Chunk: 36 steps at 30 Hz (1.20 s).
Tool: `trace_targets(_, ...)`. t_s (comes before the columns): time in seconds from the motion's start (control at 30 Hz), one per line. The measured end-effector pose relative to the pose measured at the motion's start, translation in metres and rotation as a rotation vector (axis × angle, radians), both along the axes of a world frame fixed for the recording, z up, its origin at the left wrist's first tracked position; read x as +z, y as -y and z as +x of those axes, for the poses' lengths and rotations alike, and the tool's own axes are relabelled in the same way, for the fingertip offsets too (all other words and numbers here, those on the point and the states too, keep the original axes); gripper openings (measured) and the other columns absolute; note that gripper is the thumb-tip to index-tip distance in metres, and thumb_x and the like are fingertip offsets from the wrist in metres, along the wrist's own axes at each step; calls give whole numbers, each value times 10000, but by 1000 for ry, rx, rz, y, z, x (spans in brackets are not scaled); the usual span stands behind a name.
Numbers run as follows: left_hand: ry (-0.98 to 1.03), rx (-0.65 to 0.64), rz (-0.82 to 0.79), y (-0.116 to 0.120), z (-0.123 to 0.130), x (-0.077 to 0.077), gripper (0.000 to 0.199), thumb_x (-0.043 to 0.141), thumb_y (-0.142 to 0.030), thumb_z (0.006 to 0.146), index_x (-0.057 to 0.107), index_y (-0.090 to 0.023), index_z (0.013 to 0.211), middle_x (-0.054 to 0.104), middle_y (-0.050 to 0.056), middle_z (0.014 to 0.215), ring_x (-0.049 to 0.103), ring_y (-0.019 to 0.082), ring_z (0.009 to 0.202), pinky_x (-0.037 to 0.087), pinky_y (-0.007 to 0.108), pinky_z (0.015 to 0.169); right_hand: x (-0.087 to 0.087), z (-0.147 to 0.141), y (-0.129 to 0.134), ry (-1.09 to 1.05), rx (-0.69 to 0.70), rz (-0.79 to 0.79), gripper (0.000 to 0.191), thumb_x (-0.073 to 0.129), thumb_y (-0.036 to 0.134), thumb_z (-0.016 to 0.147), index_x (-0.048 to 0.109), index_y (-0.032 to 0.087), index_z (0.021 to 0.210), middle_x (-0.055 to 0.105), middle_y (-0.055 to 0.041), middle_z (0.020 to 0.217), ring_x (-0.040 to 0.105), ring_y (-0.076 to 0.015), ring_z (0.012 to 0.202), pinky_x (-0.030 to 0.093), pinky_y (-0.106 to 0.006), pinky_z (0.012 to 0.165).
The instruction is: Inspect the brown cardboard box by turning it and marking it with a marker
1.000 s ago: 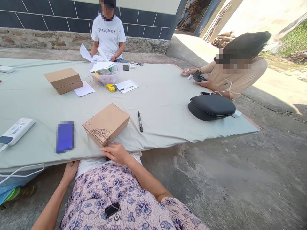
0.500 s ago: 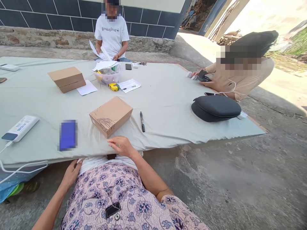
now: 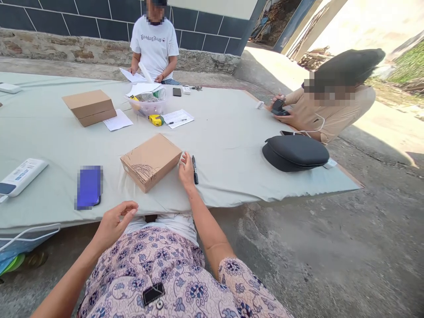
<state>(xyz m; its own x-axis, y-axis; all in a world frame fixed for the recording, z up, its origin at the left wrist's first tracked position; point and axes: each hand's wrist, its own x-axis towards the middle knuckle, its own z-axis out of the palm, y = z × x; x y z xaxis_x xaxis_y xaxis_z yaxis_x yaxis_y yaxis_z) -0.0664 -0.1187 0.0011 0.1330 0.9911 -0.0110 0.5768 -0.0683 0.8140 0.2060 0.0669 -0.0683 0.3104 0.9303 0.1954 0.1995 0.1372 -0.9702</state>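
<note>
Holding: nothing; my right grip [image 3: 186, 170] open between cardboard box [image 3: 150, 162] and marker [image 3: 195, 170].
Edge: my left grip [image 3: 115, 224] loosely curled, empty, near the worktop [image 3: 225, 176] rim.

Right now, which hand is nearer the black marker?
Right: the right hand sits just left of the black marker; the left hand is farther off, down and left of it.

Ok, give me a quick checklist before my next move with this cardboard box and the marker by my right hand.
Right hand empty: ok.
Left hand empty: ok.
Cardboard box lying flat on the pale green mat: ok.
Black marker lying right beside the right hand: ok.
Marker cap on: cannot tell.
Box taped shut: cannot tell.
</note>
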Motion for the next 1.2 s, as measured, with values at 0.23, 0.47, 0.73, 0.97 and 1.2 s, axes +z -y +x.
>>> trace_targets(0.23, 227, 210, 41, -63, 34, -18, 698, 631, -532, 829, 490, -180, 1415, 634, 194, 1360, 680, 314, 1191, 598, 493, 927, -19, -9, -4, 37, 73, 53, 616, 457, 161, 821, 501, 209, 1433, 690, -107, 1381, 641, -246, 1305, 517, -494, 1147)
trace_targets(0.47, 215, 354, 135, -91, 38, -18, 779, 685, -485, 799, 455, -211, 1490, 558, 173, 1442, 579, 320, 1277, 548, 530, 1016, -18, -10, 7, 102, 0, 93, 535, 423, 128, 799, 593, 179, 1304, 725, -123, 1292, 683, -245, 1205, 544, -464, 1096)
trace_targets(0.73, 249, 391, 253, -131, 36, -37, 765, 690, -519, 845, 448, -209, 1501, 538, 175, 1491, 529, 312, 1342, 497, 483, 1062, -16, -14, 12, 74, -34, 109, 535, 431, 118, 815, 582, 193, 1323, 746, -107, 1218, 717, -218, 1070, 571, -414, 1000)
trace_targets(0.97, 317, 465, 416, -152, 21, -44, 696, 419, -811, 913, 628, -194, 1158, 645, 145, 1275, 585, 291, 1250, 475, 454, 1057, -16, -13, 16, 126, -10, 70, 498, 443, 123, 828, 601, 189, 1295, 737, -117, 1208, 708, -239, 1066, 570, -425, 972)
trace_targets(1.2, 674, 466, 409, -193, 21, -51, 753, 428, -868, 869, 633, -216, 1184, 659, 132, 1268, 620, 278, 1226, 498, 419, 1021, -20, -11, 16, 164, 2, 67, 471, 460, 145, 845, 607, 195, 1289, 741, -109, 1164, 707, -230, 1008, 578, -397, 906)
